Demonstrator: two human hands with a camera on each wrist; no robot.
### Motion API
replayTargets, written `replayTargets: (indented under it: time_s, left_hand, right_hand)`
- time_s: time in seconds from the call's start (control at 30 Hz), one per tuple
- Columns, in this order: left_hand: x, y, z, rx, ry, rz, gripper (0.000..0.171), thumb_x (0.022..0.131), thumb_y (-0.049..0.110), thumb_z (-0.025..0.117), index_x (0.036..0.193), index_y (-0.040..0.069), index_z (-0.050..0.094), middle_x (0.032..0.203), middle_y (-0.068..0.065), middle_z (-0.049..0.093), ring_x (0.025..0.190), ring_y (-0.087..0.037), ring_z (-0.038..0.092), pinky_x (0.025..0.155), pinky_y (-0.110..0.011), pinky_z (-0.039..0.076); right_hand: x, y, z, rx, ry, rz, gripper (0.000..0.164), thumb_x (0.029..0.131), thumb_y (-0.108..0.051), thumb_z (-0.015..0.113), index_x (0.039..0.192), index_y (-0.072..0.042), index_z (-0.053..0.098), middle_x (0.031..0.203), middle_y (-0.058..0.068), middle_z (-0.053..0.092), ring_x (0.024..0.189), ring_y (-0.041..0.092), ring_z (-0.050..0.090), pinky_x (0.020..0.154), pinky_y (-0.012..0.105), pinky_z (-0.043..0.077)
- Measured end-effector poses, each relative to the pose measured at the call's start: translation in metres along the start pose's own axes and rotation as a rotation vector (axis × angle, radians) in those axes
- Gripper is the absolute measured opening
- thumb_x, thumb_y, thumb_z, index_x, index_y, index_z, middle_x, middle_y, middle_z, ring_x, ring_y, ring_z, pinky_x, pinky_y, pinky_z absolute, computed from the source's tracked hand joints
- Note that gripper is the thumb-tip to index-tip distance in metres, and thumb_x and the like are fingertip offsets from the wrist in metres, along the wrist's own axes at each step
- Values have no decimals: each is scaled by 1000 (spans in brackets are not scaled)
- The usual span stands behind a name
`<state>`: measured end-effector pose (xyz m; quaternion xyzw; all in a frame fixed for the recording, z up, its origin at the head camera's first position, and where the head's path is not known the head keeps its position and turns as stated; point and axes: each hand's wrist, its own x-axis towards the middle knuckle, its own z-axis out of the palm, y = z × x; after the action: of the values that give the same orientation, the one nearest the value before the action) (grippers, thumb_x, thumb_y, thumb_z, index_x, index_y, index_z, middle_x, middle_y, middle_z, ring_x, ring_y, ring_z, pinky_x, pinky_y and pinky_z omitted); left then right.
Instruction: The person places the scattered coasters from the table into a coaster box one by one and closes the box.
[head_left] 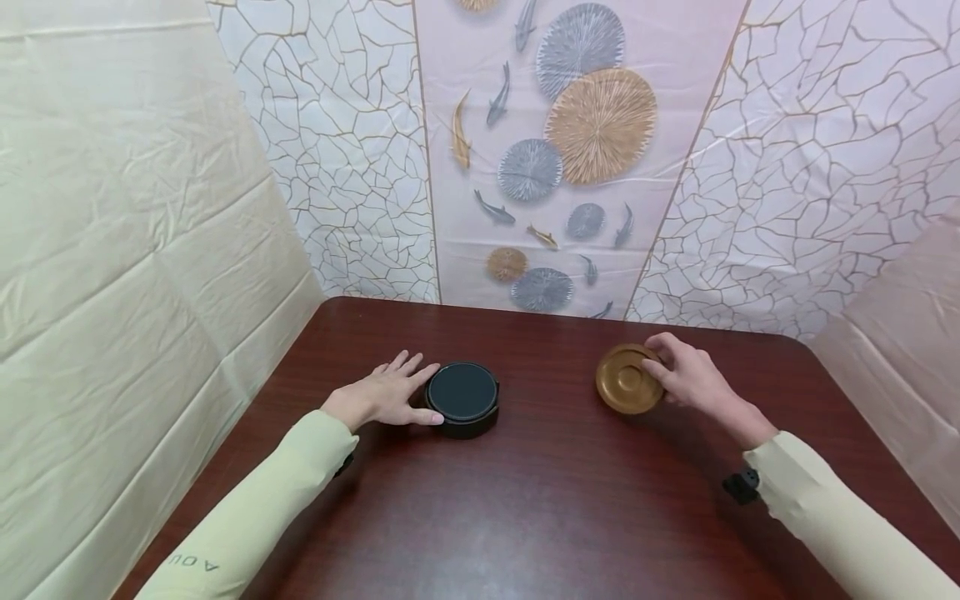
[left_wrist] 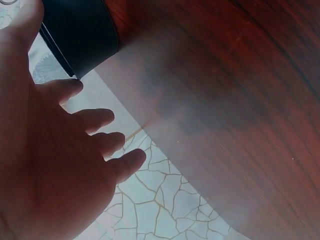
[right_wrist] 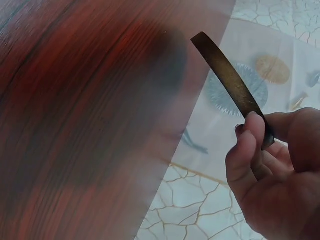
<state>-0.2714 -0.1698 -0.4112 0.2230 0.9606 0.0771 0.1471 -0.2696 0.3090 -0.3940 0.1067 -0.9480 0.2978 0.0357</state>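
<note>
A low, round black holder (head_left: 463,429) stands on the table left of centre, with a flat black disc (head_left: 463,390) on top; it looks like a coaster set. My left hand (head_left: 386,396) lies against its left side, fingers spread, thumb at the front and index finger behind. In the left wrist view, the black holder's side (left_wrist: 82,35) shows beside the thumb and index finger of the left hand (left_wrist: 60,155). To the right, my right hand (head_left: 693,375) pinches a round brown wooden coaster (head_left: 618,392) by its right edge. The right wrist view shows this coaster (right_wrist: 227,72) nearly edge-on, raised off the table.
The dark red-brown wooden table (head_left: 517,508) has rounded far corners. A patterned cloth (head_left: 360,167) with fish and round motifs hangs behind it. Cream cloth (head_left: 112,250) hangs at the left and right sides.
</note>
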Motion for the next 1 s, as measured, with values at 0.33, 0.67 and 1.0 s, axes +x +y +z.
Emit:
replayTargets:
  time_s: [0.33, 0.67, 1.0]
  left_hand:
    - [2, -2, 4, 11, -1, -10, 100, 80, 78, 56, 158, 28, 20, 165, -13, 15, 153, -36, 2, 120, -58, 15]
    - [0, -2, 3, 3, 10, 12, 99, 80, 76, 57, 158, 26, 21, 165, -13, 16, 154, -33, 4, 118, -56, 25]
    - [1, 0, 3, 80, 19, 70, 99, 85, 73, 53, 157, 11, 24, 164, -12, 21, 153, -33, 9, 119, -49, 25]
  right_hand:
    - [6, -18, 14, 101, 22, -42, 34, 99, -20, 58, 130, -9, 49, 101, 23, 66, 50, 20, 64, 46, 37, 54]
    - [12, -49, 34, 238, 30, -97, 33, 98, -18, 61, 128, -8, 51, 95, 22, 68, 48, 23, 65, 47, 44, 55]
    - [18, -72, 53, 337, 11, -118, 32, 98, -16, 61, 128, -9, 51, 95, 21, 69, 48, 26, 64, 49, 50, 54]
